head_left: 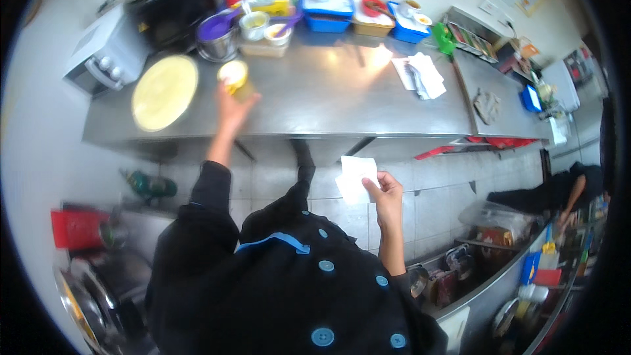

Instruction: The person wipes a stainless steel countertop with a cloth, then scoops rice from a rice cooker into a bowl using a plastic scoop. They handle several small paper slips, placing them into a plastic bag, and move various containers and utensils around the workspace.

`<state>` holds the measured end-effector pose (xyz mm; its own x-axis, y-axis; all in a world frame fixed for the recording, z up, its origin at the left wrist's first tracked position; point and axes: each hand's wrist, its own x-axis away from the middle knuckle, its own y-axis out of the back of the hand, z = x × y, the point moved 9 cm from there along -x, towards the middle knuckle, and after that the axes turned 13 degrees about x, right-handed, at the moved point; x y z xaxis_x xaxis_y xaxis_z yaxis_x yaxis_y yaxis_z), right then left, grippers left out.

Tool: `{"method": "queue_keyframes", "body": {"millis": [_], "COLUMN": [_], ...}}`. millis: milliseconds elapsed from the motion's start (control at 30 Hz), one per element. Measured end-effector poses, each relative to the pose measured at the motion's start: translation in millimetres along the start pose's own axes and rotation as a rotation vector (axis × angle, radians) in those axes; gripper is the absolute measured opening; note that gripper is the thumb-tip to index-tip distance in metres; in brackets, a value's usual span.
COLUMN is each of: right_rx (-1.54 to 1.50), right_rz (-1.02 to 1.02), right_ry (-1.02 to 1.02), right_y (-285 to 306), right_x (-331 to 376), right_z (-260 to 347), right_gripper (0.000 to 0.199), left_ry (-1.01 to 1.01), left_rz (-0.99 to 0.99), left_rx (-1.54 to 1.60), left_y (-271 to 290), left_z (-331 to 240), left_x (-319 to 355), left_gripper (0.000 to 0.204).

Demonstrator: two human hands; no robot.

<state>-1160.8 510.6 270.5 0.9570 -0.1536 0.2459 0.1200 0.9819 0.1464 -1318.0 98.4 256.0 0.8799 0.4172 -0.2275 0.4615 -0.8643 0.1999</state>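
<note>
Stainless steel counter [315, 92] runs across the top of the shot, and the left hand [233, 108] is stretched out over it with its fingers wrapped around a small yellowish tub [234, 76], right beside the big pale yellow disc of batter [164, 92] on the round hotplate. The right hand [388, 197] hangs back near the body, thumb and fingers pinched on a white slip of paper [357, 179] held above the tiled floor. Along the back there's a row of blue containers [327, 12] and a purple-lidded metal pot [217, 36].
</note>
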Motion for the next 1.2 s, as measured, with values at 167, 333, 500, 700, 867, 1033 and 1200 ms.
{"method": "queue_keyframes", "body": {"millis": [167,333,500,700,867,1033,1200], "right_rx": [0.167,0.156,-0.125,-0.18,-0.064,-0.054,-0.173], "right_rz": [-0.116,-0.253,-0.219,0.007,0.335,0.413,0.468], "right_ry": [-0.064,-0.08,-0.115,-0.073,-0.009,-0.058,-0.205], "right_y": [51.7,90.5,106.7,124.6,137.7,162.5,160.4], "right_x": [-74.1,-139.0,-220.1,-299.9,-340.5,-367.5,-375.1], "right_z": [-1.5,8.3,4.7,13.0,39.9,42.3,20.3], "right_gripper": [0.012,0.015,0.022,0.026,0.03,0.018,0.01], "left_ry": [0.118,-0.006,-0.128,-0.175,0.754,0.748,0.755], "left_rz": [0.063,0.325,0.714,0.636,0.645,0.307,0.137], "left_rx": [-0.606,-0.178,-0.304,-0.462,0.529,0.741,0.804], "left_y": [-13.0,-152.6,-345.0,-411.0,-447.4,-466.8,-466.1], "left_z": [54.4,35.8,-29.2,-94.1,-81.5,-84.5,-100.5], "left_x": [-95.3,-92.0,-40.1,-31.9,31.3,64.3,77.5], "left_gripper": [0.109,0.1,0.095,0.085,0.051,0.034,0.032]}}
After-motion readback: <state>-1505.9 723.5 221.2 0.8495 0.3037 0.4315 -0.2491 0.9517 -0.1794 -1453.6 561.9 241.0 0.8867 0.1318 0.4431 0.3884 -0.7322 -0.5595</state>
